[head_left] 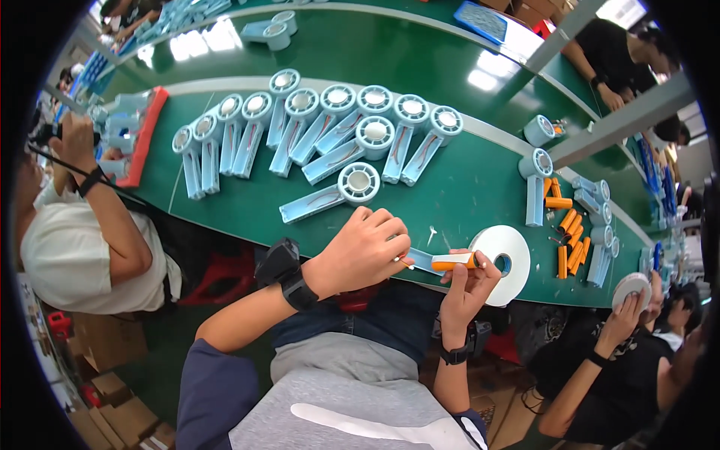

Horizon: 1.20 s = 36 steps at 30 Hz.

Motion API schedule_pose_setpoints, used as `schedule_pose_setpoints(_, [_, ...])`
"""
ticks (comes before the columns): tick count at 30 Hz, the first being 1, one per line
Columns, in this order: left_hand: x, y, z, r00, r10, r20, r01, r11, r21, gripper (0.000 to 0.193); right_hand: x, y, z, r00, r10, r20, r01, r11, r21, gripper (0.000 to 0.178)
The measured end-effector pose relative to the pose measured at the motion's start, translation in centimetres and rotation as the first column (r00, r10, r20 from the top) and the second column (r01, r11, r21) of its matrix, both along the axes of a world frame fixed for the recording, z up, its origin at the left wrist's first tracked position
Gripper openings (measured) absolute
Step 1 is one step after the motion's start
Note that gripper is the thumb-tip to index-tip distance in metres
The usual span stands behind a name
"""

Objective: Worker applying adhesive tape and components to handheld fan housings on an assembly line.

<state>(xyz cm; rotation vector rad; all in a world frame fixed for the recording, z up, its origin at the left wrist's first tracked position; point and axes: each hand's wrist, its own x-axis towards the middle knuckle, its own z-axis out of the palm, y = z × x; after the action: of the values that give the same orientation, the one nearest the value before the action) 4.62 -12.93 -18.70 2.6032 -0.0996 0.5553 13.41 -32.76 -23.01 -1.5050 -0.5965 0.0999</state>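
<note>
Clamping a glossy orange cylinder with a white strip on its side (454,261) between thumb and fingers of the right hand (470,286), over the near edge of the green worktop (469,180). Pinching a thin reddish wire with a white tip (406,262) at the bunched fingertips of the left hand (367,247), just left of the cylinder. Between both hands, a flat pale-blue part (423,259), partly hidden. Just right of the right hand, at the near edge too, a wide flat white roll (499,241). Beyond the hands, a small white piece (432,235). Along the far edge, from left to middle, light-blue plastic housings with round heads and long open handles (301,102). Toward the right end, loose orange cylinders (559,203) beside more such housings.
</note>
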Motion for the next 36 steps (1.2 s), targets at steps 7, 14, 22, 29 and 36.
schedule_pose_setpoints(7, [-0.2, -0.1, -1.8, 0.990, 0.080, 0.114, -0.061, 0.985, -0.163, 0.022, 2.4, -0.7, 0.4, 0.725, 0.284, 0.628, -0.077, 0.939, -0.335, 0.042])
schedule_pose_setpoints(14, [-0.5, -0.1, -3.0, 0.981, 0.102, 0.164, -0.050, 0.955, -0.292, 0.015, 3.5, 0.9, 4.7, 0.527, 0.643, 0.556, -0.133, 0.708, -0.693, 0.042])
schedule_pose_setpoints(22, [-1.1, 0.2, -2.9, 0.984, 0.122, 0.129, -0.073, 0.942, -0.327, 0.019, 4.6, 3.1, 5.4, 0.330, 0.831, 0.447, -0.061, 0.492, -0.869, 0.039])
schedule_pose_setpoints(29, [-0.4, 1.4, -0.8, 0.996, -0.084, 0.009, 0.084, 0.985, -0.149, 0.036, 4.5, -0.2, 7.7, 0.493, 0.788, 0.368, -0.024, 0.436, -0.900, 0.037])
schedule_pose_setpoints(36, [0.4, 2.3, 1.7, 0.954, -0.227, -0.197, 0.212, 0.973, -0.095, 0.042, 5.2, -0.6, 7.8, 0.507, 0.694, 0.512, -0.043, 0.613, -0.789, 0.039])
